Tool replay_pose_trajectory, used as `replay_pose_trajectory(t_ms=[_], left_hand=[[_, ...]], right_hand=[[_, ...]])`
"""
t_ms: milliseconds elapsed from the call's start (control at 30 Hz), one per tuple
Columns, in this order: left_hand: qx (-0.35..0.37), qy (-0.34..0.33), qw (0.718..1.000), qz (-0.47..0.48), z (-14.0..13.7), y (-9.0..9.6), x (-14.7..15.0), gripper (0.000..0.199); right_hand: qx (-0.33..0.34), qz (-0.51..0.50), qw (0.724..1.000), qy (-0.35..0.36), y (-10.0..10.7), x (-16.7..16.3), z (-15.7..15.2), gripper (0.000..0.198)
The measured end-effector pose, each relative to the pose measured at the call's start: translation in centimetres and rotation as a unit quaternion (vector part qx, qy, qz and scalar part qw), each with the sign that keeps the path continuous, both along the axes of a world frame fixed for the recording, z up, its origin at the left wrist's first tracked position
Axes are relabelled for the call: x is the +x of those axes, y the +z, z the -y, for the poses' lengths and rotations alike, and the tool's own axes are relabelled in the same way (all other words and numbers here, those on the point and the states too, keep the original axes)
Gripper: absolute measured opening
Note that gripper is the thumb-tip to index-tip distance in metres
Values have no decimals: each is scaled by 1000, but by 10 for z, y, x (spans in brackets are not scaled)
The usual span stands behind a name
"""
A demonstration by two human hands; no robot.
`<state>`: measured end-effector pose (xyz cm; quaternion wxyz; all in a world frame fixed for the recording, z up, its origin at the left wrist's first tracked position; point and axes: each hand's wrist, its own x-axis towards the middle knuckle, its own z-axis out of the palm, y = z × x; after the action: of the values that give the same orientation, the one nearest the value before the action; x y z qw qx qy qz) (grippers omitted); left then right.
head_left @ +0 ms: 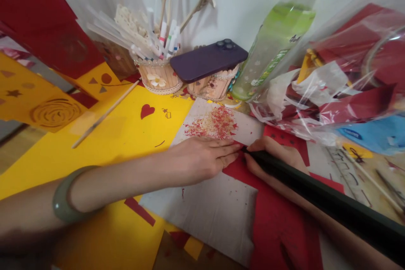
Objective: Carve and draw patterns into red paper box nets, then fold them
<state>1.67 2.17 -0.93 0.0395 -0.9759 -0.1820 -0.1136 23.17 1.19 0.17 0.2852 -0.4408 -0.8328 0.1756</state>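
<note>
My left hand (202, 158), with a green bangle (65, 198) on its wrist, lies flat with fingers stretched out over the edge of a piece of red paper (236, 170). A grey sheet (202, 215) lies beneath it. Just right of those fingertips, my right hand (276, 156) grips a long black pen-like tool (303, 183), which slants back toward the lower right; its tip is too small to make out. A heap of red and tan shavings (213, 122) sits on the grey sheet beyond my left hand.
Yellow paper (126, 135) carries a red heart (147, 111) and a thin wooden stick (106, 114). Behind stand a marker holder (160, 76), a dark phone (209, 61) resting on another holder, and a green-liquid bottle (278, 42). A clear plastic bag (341, 88) fills the right.
</note>
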Motion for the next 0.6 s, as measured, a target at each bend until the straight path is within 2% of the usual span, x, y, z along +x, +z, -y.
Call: replay_pose_trajectory(t_ms=[333,600], left_hand=[[-12,10,1000,-21,2,0,0,37],[-49,42,997,-52,2,1,2,37]], right_hand=[[85,22,995,54,-7,2,-2,13],[106,25,991,81,-10,6,1,21]])
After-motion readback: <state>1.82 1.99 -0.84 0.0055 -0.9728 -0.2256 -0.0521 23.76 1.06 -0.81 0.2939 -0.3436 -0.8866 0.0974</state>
